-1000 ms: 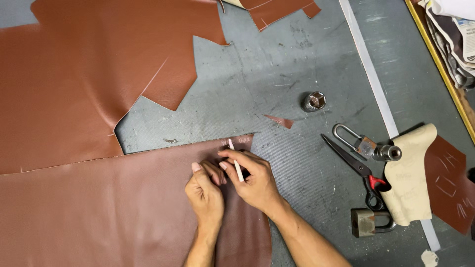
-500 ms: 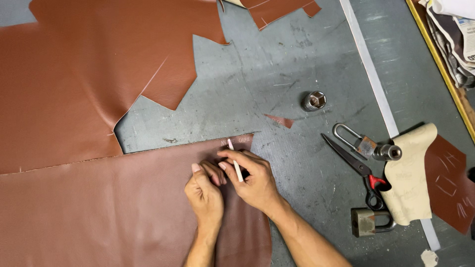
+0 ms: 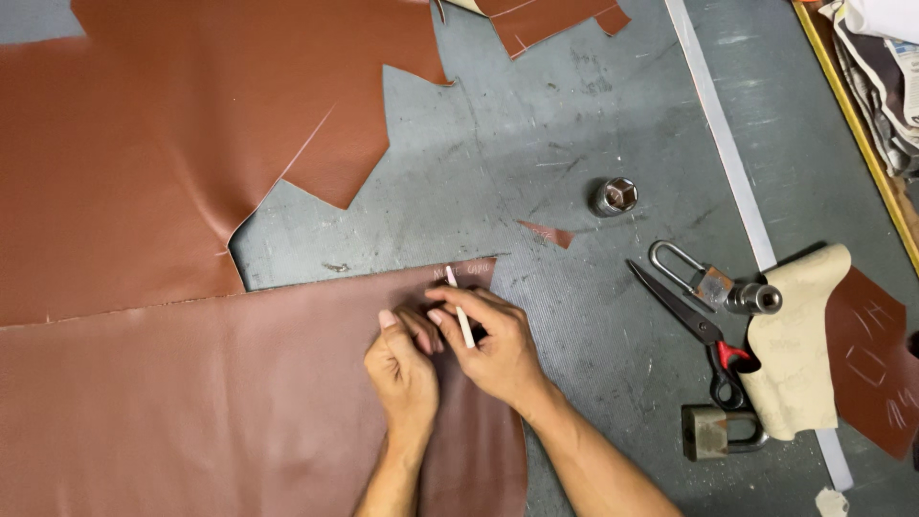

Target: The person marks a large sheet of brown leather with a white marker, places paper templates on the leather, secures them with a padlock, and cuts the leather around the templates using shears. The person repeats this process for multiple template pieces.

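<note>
With the right hand (image 3: 498, 349) pinching the white marking pencil (image 3: 459, 306) at the brown leather sheet's (image 3: 191, 402) one-o'clock corner, left hand (image 3: 404, 369) fingers should press flat, steadying it on the worktop (image 3: 536, 144).

Chalk marks (image 3: 462, 272) on the leather sheet (image 3: 191, 402) unreadable (sheet cut off below).

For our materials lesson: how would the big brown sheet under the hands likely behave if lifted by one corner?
The brown sheet would probably flop: it is thin and lies flat. The upper sheet already buckles near its notch. Its faint grain suggests fair grip.
</note>
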A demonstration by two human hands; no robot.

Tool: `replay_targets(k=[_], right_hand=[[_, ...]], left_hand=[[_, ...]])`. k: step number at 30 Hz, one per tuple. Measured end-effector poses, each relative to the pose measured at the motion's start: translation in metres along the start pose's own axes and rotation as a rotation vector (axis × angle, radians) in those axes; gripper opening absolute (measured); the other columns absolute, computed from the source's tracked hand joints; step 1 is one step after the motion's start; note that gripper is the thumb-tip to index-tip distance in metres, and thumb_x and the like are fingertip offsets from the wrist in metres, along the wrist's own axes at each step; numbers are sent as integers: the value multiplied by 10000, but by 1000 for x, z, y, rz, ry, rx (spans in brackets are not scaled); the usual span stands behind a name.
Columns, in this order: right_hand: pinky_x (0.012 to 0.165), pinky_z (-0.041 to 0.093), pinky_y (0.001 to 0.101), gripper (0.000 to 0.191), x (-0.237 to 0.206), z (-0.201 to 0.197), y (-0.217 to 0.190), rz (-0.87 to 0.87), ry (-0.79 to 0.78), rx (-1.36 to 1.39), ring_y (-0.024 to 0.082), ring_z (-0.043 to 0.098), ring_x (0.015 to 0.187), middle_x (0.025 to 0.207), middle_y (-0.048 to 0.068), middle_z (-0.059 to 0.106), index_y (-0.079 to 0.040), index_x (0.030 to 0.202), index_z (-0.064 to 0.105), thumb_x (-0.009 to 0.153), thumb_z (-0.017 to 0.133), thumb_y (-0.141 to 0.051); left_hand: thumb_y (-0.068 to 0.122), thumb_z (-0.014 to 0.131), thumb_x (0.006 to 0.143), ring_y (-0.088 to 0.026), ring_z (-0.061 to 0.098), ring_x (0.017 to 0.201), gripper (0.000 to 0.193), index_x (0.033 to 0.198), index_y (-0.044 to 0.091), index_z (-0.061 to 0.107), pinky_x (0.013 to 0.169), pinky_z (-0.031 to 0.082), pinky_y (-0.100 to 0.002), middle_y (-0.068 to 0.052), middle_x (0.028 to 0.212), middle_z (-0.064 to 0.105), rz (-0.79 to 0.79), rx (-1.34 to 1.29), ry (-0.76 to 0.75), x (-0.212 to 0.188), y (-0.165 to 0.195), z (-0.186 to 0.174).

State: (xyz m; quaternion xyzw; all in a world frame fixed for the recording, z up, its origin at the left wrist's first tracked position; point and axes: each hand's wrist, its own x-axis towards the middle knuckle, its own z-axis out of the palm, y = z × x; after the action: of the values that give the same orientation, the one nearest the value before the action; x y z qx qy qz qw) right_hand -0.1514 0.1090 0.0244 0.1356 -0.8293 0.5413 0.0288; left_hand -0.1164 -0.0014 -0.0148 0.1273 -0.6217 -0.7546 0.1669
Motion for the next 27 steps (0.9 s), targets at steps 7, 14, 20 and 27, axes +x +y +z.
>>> replay_targets(k=[7, 14, 20, 27], right_hand=[[721, 568, 271, 207, -65, 23, -16, 169, 54, 54, 101, 696, 801, 882, 81, 770, -73, 1157, 759, 951, 744, -84], [902, 557, 310, 245, -62, 18, -16, -168, 21, -107, 159, 717, 1034, 1128, 121, 744, -17, 1233, 682, 993, 683, -62], [861, 562, 319, 187, -128, 17, -66, -87, 49, -93, 210, 732, 984, 1079, 122, 750, -43, 1212, 655, 1033, 603, -44], [1169, 294, 535, 550, -237, 35, -91, -226, -184, -347, 393, 488, 1340, 1379, 216, 590, -51, 1426, 527, 926, 688, -213]], left_hand=[[170, 424, 1129, -124, 423, 566, 472, 687, 8, 467, 524, 363, -326, -41, 610, 468, 142, 268, 61, -46, 10, -28], [250, 450, 1107, -88, 614, 692, 380, 1033, -28, 698, 625, 518, -284, -10, 754, 686, 48, 84, -45, -36, 28, -33], [219, 546, 1029, -160, 717, 820, 297, 1216, 16, 654, 745, 611, -320, -79, 935, 742, 134, 8, 57, -53, 64, -112], [253, 716, 995, -430, 615, 1202, 330, 1227, 20, 678, 1035, 474, -521, -218, 1314, 652, 600, 1230, 146, -79, 131, -278]])
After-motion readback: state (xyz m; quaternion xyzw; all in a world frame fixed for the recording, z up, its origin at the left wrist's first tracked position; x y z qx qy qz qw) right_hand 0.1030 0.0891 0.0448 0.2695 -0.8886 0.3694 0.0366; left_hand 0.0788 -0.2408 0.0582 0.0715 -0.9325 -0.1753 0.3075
